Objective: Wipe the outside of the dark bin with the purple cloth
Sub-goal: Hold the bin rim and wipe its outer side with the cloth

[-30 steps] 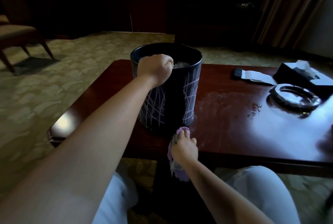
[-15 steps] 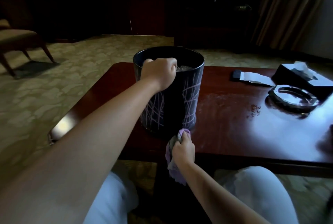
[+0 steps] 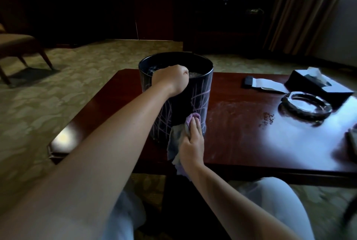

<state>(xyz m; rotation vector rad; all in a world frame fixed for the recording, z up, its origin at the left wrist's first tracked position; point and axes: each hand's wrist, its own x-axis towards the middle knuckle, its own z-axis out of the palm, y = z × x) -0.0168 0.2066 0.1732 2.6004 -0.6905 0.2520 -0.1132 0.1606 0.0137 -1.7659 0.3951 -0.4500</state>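
Note:
The dark bin (image 3: 201, 102), round with pale scratch-like lines, stands upright on the reddish wooden table (image 3: 251, 143) near its front left part. My left hand (image 3: 171, 79) grips the bin's near rim, fingers curled over the edge. My right hand (image 3: 193, 143) presses the purple cloth (image 3: 178, 137) against the lower front wall of the bin, fingers stretched upward over the cloth. The cloth's lower end hangs below my wrist, past the table's front edge.
On the table's right side lie a glass ashtray (image 3: 307, 104), a black tissue box (image 3: 316, 83) and a small dark object on white paper (image 3: 258, 83). A chair (image 3: 17, 46) stands far left on the carpet. My knees sit under the table's front edge.
My right hand has risen with the cloth from the bin's base at the table edge up onto the bin's lower wall. My left hand keeps its hold on the rim.

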